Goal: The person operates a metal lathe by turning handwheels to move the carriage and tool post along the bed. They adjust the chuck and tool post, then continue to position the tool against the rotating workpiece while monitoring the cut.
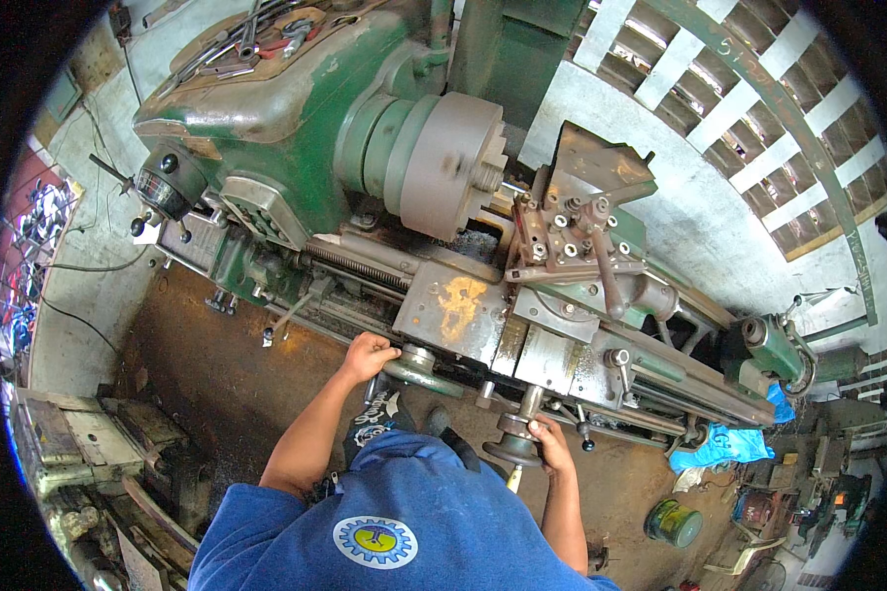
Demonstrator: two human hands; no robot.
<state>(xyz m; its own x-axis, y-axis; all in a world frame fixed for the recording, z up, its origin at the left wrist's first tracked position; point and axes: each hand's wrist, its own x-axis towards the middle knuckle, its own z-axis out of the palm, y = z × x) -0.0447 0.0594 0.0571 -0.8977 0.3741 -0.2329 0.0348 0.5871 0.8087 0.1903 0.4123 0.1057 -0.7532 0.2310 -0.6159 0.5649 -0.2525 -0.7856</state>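
Note:
My left hand (369, 357) is closed at the rim of the green carriage handwheel (426, 377), on the front of a large green lathe (296, 187). Its fingertips are partly hidden. My right hand (552, 443) grips the edge of the metal cross-slide handwheel (512, 450), thumb and fingers around its right side. A pale handle (514, 479) sticks out below that wheel. Beyond my hands are the carriage (453, 307), with worn yellow patches, and the tool post (569, 236) with its long clamping lever. The grey chuck (450, 165) stands to their left.
Spanners and other tools (251, 44) lie on the headstock. Levers (583, 430) project along the carriage front. The tailstock (771, 340) sits at the right end of the bed. Blue plastic (724, 448) and a green bucket (673, 523) are at the right; another machine (94, 433) stands at the left.

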